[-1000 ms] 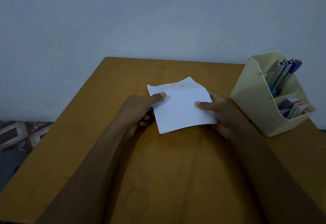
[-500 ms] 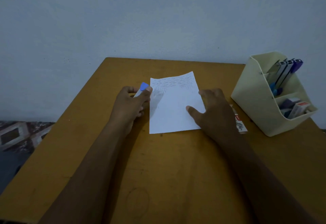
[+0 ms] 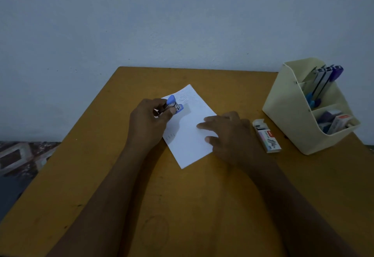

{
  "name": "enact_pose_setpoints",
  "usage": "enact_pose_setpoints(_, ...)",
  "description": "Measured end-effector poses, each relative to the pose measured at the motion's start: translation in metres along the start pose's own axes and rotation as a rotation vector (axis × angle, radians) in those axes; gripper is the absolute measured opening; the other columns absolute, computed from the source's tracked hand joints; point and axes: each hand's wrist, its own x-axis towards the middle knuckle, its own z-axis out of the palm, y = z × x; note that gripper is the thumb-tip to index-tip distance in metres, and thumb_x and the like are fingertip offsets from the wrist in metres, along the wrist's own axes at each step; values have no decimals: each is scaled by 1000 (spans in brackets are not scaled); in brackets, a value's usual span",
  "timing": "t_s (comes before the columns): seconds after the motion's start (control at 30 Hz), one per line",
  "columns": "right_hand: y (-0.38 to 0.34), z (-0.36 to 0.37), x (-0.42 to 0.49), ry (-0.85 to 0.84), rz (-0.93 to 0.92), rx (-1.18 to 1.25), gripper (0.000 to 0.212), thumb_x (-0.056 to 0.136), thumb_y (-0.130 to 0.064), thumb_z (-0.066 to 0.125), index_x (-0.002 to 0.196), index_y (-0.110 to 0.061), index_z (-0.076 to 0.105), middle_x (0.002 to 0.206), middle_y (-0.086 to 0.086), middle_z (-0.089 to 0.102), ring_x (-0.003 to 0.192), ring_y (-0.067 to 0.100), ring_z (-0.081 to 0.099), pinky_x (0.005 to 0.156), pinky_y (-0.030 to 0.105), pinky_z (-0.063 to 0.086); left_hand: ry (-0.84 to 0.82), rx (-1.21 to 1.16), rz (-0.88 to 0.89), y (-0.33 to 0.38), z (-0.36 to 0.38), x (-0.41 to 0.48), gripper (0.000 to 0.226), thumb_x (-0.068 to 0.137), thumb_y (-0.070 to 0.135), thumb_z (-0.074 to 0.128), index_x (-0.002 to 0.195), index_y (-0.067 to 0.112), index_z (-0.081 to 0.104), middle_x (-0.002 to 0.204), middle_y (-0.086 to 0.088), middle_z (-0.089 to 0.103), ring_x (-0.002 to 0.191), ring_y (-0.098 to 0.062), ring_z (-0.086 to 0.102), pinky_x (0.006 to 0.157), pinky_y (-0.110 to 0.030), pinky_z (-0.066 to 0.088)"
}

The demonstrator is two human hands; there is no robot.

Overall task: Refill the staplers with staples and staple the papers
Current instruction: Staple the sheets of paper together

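Between the left hand's (image 3: 148, 121) curled fingers (image 3: 162, 102), the stapler (image 3: 173, 105) bites the papers' (image 3: 188, 127) corner; the right hand's (image 3: 228, 133) spread fingers (image 3: 206, 125) press them flat. Stapling looks underway.

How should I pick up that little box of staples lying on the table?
Pinch the staple box across its two long sides, near the middle, coming straight down from above. It lies flat on the table, so only its top and sides are free. The right hand is closest. The far end looks open, so I'd stay off it and keep the box level.
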Motion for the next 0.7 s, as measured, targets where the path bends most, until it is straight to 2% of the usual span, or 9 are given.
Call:
enact_pose_setpoints(0.1, 1, 3, -1, 50, -24, -29, 41, 89, -32, 55, 129, -39, 50, 146, -12, 38, 130, 17, 30, 107, 34, 20, -14, 16, 9, 0, 1, 0, 28, 88, 28, 67, 114, 18, 66, 109, 8, 59, 89, -7, 53, 59, -1, 36)
enact_pose_setpoints(0.17, 0, 6, -2, 88, -17, 25, 41, 89, -49, 49, 127, -36, 52, 142, -9, 44, 126, 17, 35, 106, 36, 25, -17, 25, 16, -2, 1, 1, 27, 89, 22, 66, 115, 17, 65, 114, 2, 62, 89, -6, 52, 61, -1, 37)
enact_pose_setpoints(0.23, -6, 8, -1, 58, 44, 70, 60, 80, -71, 43, 127, -34, 52, 140, -9, 46, 124, 16, 38, 105, 39, 28, -20, 42, 5, -2, 1, 1, 29, 90, 20, 65, 118, 16, 64, 118, -1, 62, 91, -7, 52, 61, -5, 37)
enact_pose_setpoints(0.33, -14, 8, 0, -13, 69, -11, 77, 70, -82, 39, 131, -35, 44, 143, -9, 41, 127, 17, 36, 108, 43, 27, -15, 59, -5, -2, -1, 2, 31, 90, 19, 64, 121, 15, 62, 121, -2, 63, 91, -8, 52, 61, -6, 35)
enact_pose_setpoints(0.43, -10, 3, 1, -71, 37, 29, 66, 78, -69, 51, 133, -34, 40, 146, -10, 36, 133, 17, 28, 110, 43, 20, -6, 50, -2, -3, -3, 2, 30, 90, 18, 64, 120, 15, 63, 116, -1, 64, 90, -7, 52, 65, -8, 35)
enact_pose_setpoints(0.53, -1, -3, 0, -96, -68, 88, 46, 88, -34, 59, 131, -34, 45, 148, -12, 34, 137, 16, 19, 113, 36, 11, -6, 46, -13, -3, -4, 2, 29, 91, 19, 64, 120, 16, 63, 114, 0, 64, 91, -7, 53, 65, -9, 38)
enact_pose_setpoints(0.63, 0, 1, -1, -55, -106, 133, 46, 83, -13, 63, 125, -28, 54, 142, -8, 44, 133, 17, 29, 114, 37, 20, -14, 71, -12, -1, -4, 1, 29, 91, 20, 64, 120, 15, 62, 117, -3, 64, 92, -9, 53, 63, -8, 37)
enact_pose_setpoints(0.7, -2, 9, -1, 54, -132, 190, 36, 82, -21, 62, 117, -18, 61, 129, 1, 57, 123, 22, 44, 108, 44, 34, -22, 108, -3, 0, -4, 1, 28, 91, 21, 64, 118, 14, 63, 117, -3, 65, 91, -9, 53, 61, -8, 35)
